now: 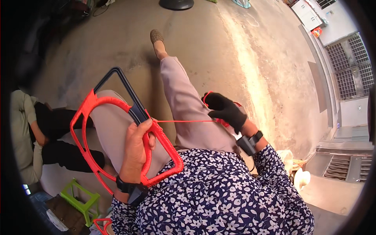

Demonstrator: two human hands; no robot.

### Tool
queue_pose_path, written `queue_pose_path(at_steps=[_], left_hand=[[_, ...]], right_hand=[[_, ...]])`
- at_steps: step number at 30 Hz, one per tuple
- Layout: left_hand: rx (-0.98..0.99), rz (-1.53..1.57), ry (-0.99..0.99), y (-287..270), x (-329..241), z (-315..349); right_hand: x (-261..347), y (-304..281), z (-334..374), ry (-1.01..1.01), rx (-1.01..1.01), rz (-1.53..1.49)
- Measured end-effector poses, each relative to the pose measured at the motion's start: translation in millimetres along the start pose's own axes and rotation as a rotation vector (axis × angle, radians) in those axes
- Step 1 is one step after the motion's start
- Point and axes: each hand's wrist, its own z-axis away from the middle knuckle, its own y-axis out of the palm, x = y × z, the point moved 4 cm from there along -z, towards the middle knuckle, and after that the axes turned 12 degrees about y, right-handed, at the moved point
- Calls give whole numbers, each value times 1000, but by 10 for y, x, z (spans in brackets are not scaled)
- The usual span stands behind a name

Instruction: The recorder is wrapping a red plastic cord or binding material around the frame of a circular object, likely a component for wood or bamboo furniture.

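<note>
Left hand (136,147): bare; grasping the frame, thumb laid up along it near the join of black and red, fingers curled round.
Frame (169,152): large, angular, with a curved inner bar; mostly red, black at the upper corner; ridged red surface along the lower right side. Tilted over the left thigh, its lower end against the front of the top.
Strand (184,121): thin, red; runs straight across the lap from beside the left hand to the right.
Right hand (227,111): black glove, fingers bent in, pinching the strand; exact finger contact hidden by the glove. Red loops show at its edges. Held above the right thigh.
Wrists: a dark strapped device on each, left (131,190) and right (248,145).
Clothing: navy floral top (219,192), pale trousers (188,94), woven shoe (156,36) on the outstretched right leg.
Left side: another person's pale sleeve (29,111) and dark trousers (70,154); green stool (84,199) below.
Far right: barred windows (348,64) in a pale wall.
Ground: concrete floor (211,47), bright streak of light across it.
</note>
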Motion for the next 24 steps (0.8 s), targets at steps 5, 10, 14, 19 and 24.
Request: queue_pose_path(at_steps=[5,10,14,19,24], left_hand=[[8,-36,-36,60,68,31],[-179,-129,251,-3,1,36],[-278,-204,404,40,-67,10],[-162,-464,493,182,-109,51],[-34,-402,375,257,-22,-15]], right_hand=[[-280,48,-175,-93,-396,75],[-151,118,-149,-117,-454,156],[-273,61,-189,-214,-455,489],[-292,-273,-277,-312,-501,323],[80,-381,-232,-82,-298,-47]])
